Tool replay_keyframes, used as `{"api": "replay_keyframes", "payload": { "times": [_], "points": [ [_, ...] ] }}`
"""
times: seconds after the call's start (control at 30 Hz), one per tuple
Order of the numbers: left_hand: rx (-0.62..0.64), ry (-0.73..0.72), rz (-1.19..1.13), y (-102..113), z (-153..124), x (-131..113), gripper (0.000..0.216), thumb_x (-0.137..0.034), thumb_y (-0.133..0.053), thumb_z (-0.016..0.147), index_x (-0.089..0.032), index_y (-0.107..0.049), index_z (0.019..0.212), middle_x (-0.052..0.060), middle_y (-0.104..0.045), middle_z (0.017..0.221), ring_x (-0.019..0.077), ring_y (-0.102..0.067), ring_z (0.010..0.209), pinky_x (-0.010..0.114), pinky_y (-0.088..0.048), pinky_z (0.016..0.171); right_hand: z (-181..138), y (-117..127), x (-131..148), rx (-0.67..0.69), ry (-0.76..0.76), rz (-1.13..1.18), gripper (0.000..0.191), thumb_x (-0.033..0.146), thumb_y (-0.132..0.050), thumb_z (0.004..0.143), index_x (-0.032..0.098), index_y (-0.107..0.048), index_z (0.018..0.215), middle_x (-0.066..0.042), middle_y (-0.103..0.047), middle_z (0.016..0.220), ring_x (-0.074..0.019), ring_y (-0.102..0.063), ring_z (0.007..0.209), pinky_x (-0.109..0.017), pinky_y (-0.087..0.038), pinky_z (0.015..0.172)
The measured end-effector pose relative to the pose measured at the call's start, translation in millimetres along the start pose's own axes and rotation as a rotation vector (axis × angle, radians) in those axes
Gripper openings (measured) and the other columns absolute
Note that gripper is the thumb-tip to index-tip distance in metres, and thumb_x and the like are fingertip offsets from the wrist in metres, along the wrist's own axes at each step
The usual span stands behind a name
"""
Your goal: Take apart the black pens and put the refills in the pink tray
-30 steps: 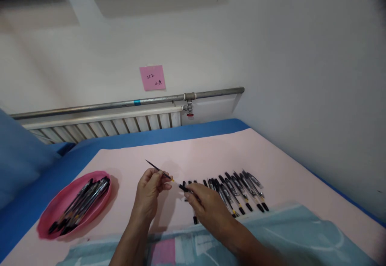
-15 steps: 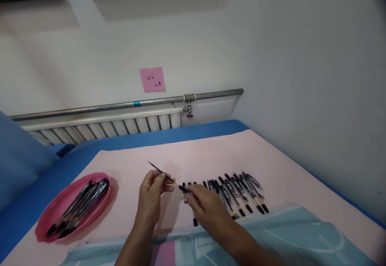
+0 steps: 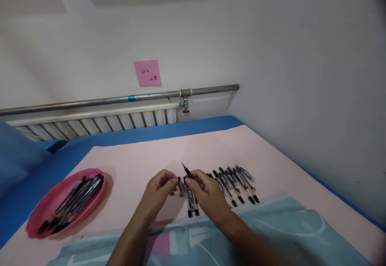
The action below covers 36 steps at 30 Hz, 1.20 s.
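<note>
My right hand (image 3: 208,191) is closed around a dark pen piece (image 3: 187,171), whose thin pointed tip sticks up past the fingers. To its left, my left hand (image 3: 159,187) has its thumb and fingers pinched together. Whatever those fingertips may hold is too small to tell. Just beside them on the pink sheet lies a black and clear pen cap (image 3: 180,185). Below and between the hands are a couple of black-ended pens (image 3: 189,205), partly covered by the right hand. Further right, several clear pens and pen parts (image 3: 238,181) lie in a slanted row.
A pink oval basket (image 3: 33,217) with several pens in it stands at the left. The pink sheet (image 3: 129,161) covers a blue table (image 3: 169,130). A light blue cloth (image 3: 271,226) lies along the near edge. Wall, pipe (image 3: 157,96) and radiator (image 3: 120,120) are behind.
The slim pointed piece has gone from my left hand; a pointed pen piece now stands up from my right. My hands stay close together. The view has tilted down a little.
</note>
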<state>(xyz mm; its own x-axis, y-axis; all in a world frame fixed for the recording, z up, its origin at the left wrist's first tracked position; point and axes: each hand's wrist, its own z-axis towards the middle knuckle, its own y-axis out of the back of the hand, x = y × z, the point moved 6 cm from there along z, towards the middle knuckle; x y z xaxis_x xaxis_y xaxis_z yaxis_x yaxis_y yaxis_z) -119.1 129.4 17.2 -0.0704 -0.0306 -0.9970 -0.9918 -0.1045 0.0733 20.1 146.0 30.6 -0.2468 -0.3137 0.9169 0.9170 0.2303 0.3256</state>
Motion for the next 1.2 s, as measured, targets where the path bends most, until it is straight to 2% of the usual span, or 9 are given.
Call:
{"api": "replay_keyframes", "payload": {
  "times": [0.1,0.3,0.47,0.7,0.83,0.9,1.0,1.07,1.2],
  "points": [
    [0.059,-0.043,0.368,-3.7,2.0,11.8,0.005,-0.021,-0.055,0.066,-0.019,-0.059,0.065,-0.001,-0.056,0.059,0.0133,-0.049,0.057,0.022,-0.035,0.054,0.1,3.3,-0.3,-0.014,0.004,0.006,0.019,0.032,-0.043,0.083,0.018,-0.054,0.076,0.003,-0.050,0.062,-0.0097,-0.046,0.059,-0.019,-0.036,0.054],
    [0.193,-0.106,0.960,-20.6,1.0,24.2,0.017,-0.016,-0.046,0.071,-0.021,-0.062,0.075,0.005,-0.061,0.076,0.0173,-0.055,0.070,0.025,-0.033,0.061,-0.1,2.6,-2.7,-0.005,0.013,-0.016,0.018,0.032,-0.043,0.083,0.018,-0.054,0.077,0.003,-0.050,0.064,-0.0097,-0.046,0.060,-0.019,-0.036,0.054],
    [0.200,-0.117,1.065,-23.8,1.5,23.4,0.017,-0.018,-0.044,0.073,-0.020,-0.061,0.078,0.007,-0.061,0.077,0.0192,-0.056,0.071,0.026,-0.033,0.061,0.5,1.4,-1.6,-0.001,0.016,-0.018,0.018,0.031,-0.043,0.082,0.018,-0.054,0.075,0.003,-0.049,0.062,-0.0093,-0.045,0.058,-0.019,-0.035,0.054],
    [0.122,-0.118,1.030,-20.0,-0.5,25.9,0.014,-0.017,-0.048,0.070,-0.018,-0.056,0.059,0.006,-0.057,0.062,0.0186,-0.053,0.057,0.027,-0.030,0.053,1.0,-0.1,2.5,0.019,-0.004,-0.020,0.017,0.028,-0.045,0.080,0.018,-0.053,0.070,0.004,-0.048,0.060,-0.0088,-0.043,0.056,-0.019,-0.034,0.053],
    [0.011,-0.020,0.755,-2.5,3.7,25.4,0.018,-0.021,-0.055,0.068,-0.018,-0.052,0.051,0.001,-0.050,0.048,0.0147,-0.048,0.046,0.025,-0.033,0.049,0.5,-2.4,0.7,0.045,-0.014,-0.012,0.017,0.029,-0.044,0.081,0.018,-0.053,0.072,0.004,-0.047,0.060,-0.0089,-0.042,0.056,-0.019,-0.032,0.053],
    [-0.074,0.097,0.386,13.8,7.5,25.7,0.015,-0.024,-0.059,0.068,-0.017,-0.054,0.055,0.000,-0.051,0.047,0.0127,-0.049,0.044,0.024,-0.038,0.048,-0.4,-5.0,-1.6,0.065,-0.020,-0.023,0.017,0.030,-0.044,0.081,0.018,-0.052,0.072,0.004,-0.046,0.060,-0.0088,-0.042,0.056,-0.019,-0.031,0.052],
    [-0.155,0.227,-0.193,33.1,10.8,24.6,0.013,-0.022,-0.063,0.067,-0.014,-0.061,0.077,0.002,-0.061,0.061,0.0124,-0.058,0.055,0.025,-0.047,0.056,-3.1,-12.6,-4.4,0.119,-0.029,-0.063,0.017,0.030,-0.045,0.081,0.018,-0.051,0.071,0.005,-0.044,0.058,-0.0087,-0.040,0.055,-0.019,-0.029,0.051],
    [-0.162,0.261,-0.439,38.9,11.4,22.1,0.018,-0.016,-0.065,0.067,-0.012,-0.062,0.084,0.005,-0.065,0.068,0.0127,-0.061,0.063,0.026,-0.050,0.064,-5.5,-19.4,-4.6,0.165,-0.029,-0.073,0.017,0.030,-0.046,0.081,0.018,-0.050,0.070,0.005,-0.043,0.058,-0.0085,-0.040,0.055,-0.020,-0.028,0.051],
    [-0.104,0.304,-0.683,32.1,9.5,21.6,0.011,-0.012,-0.063,0.070,-0.011,-0.063,0.081,0.007,-0.067,0.074,0.0143,-0.064,0.070,0.026,-0.052,0.068,-9.5,-30.0,-2.0,0.237,-0.013,-0.018,0.016,0.026,-0.045,0.082,0.018,-0.049,0.070,0.005,-0.044,0.059,-0.0081,-0.040,0.056,-0.020,-0.029,0.053]
  ]
}}
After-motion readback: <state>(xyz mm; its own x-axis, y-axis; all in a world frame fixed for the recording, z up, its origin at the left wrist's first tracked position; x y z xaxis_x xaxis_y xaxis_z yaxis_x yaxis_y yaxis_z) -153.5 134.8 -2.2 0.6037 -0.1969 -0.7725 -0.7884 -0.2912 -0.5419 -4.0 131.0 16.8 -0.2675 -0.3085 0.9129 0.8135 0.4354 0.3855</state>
